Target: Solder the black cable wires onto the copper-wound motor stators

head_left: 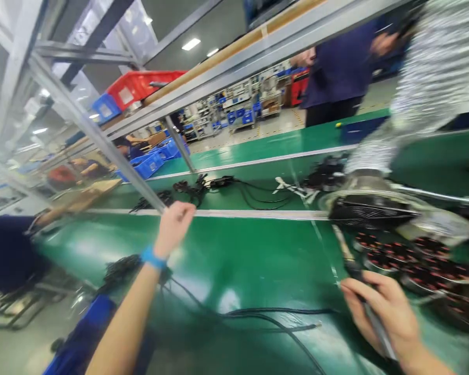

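In the head view, the left hand (174,229), wearing a blue wristband (152,257), curls around the lower end of a metal frame bar (101,138) above a green desk (234,255). The right hand (383,312) closes on a slim metal-shafted tool (377,330), just beside round parts with red tops (406,260). Black cables (273,311) lie across the desk, and a round grilled fan (369,211) sits beyond the tool.

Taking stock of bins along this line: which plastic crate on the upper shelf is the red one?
The large red plastic crate is the only red one on the upper shelf; the smaller blue plastic crate sits beside it.
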Tool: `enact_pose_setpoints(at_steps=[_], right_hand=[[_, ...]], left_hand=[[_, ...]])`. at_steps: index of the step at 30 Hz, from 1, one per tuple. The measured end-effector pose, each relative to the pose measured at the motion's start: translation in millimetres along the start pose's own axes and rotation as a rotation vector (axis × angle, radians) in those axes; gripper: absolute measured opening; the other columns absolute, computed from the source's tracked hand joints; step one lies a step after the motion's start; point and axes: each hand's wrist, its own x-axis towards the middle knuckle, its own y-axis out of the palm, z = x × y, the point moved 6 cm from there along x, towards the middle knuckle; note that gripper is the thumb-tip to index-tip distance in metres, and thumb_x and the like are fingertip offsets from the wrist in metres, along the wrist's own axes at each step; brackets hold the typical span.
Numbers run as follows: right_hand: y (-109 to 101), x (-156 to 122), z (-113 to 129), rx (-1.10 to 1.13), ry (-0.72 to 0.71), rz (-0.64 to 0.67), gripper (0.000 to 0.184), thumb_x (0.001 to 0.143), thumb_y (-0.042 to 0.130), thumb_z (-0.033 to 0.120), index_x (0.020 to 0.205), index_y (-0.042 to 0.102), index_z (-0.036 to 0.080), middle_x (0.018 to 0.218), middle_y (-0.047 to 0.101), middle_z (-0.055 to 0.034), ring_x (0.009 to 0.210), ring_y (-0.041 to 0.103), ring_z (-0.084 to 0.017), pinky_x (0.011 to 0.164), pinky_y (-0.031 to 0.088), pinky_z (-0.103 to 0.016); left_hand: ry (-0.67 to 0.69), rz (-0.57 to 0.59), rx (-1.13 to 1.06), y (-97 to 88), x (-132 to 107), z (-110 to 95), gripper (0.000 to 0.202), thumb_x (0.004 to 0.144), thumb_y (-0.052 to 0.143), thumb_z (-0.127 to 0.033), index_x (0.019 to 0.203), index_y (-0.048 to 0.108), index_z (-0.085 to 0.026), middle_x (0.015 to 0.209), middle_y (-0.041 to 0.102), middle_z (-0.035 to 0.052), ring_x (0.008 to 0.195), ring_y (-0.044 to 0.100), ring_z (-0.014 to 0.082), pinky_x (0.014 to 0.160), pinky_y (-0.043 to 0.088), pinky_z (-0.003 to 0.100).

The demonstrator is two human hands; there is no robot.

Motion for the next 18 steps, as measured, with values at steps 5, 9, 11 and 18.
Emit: enact_pose_setpoints(at_steps=[5, 9, 11, 18], right_hand=[[-12.3, 17.9, 37.6, 0.034, -0.138, 0.031, 0.020, 0.093, 0.054, 0.008, 0.102, 0.061, 0.024, 0.092, 0.055, -0.0049, 0.074, 0.061, -0.014, 0.060, 0.054, -0.024], [-23.7, 20.0, 54.6, 0.066, -0.145, 0.062, 0.023, 0.091, 0.052, 0.006, 0.104, 0.062, 0.022, 0.094, 0.057, -0.0057, 0.080, 0.060, -0.016, 0.066, 0.054, -0.026], [-30.3, 20.6, 57.7, 0.039, -0.148, 0.063, 0.021, 0.093, 0.051, 0.008, 0.103, 0.062, 0.021, 0.093, 0.057, -0.0060, 0.080, 0.057, -0.017, 0.066, 0.053, -0.027], [-39.0, 20.8, 64.9, -0.084, -0.254, 0.217, 0.019, 0.096, 0.047, 0.014, 0.095, 0.065, 0.018, 0.081, 0.054, -0.0055, 0.073, 0.047, -0.018, 0.064, 0.043, -0.030]], left_hand=[[0.582, 0.174, -0.308, 71.3, -146.1, -159.7, 0.046, 0.097, 0.046, -0.033, 0.142, 0.051, -0.045, 0.136, 0.060, 0.0105, 0.130, 0.056, 0.0272, 0.106, 0.054, 0.051], [0.516, 0.114, -0.508, 104.9, -172.2, -214.7, 0.042, 0.100, 0.045, -0.029, 0.140, 0.054, -0.038, 0.132, 0.063, 0.0134, 0.125, 0.060, 0.0243, 0.103, 0.056, 0.045], [0.492, 0.073, -0.624, 105.5, -170.4, -222.0, 0.030, 0.100, 0.047, -0.027, 0.126, 0.063, -0.030, 0.116, 0.071, 0.0114, 0.109, 0.068, 0.0222, 0.094, 0.059, 0.040], [0.530, 0.183, -0.572, 99.9, -174.9, -217.7, 0.014, 0.097, 0.053, -0.015, 0.094, 0.065, -0.019, 0.080, 0.070, 0.0018, 0.071, 0.064, 0.0144, 0.065, 0.052, 0.027]])
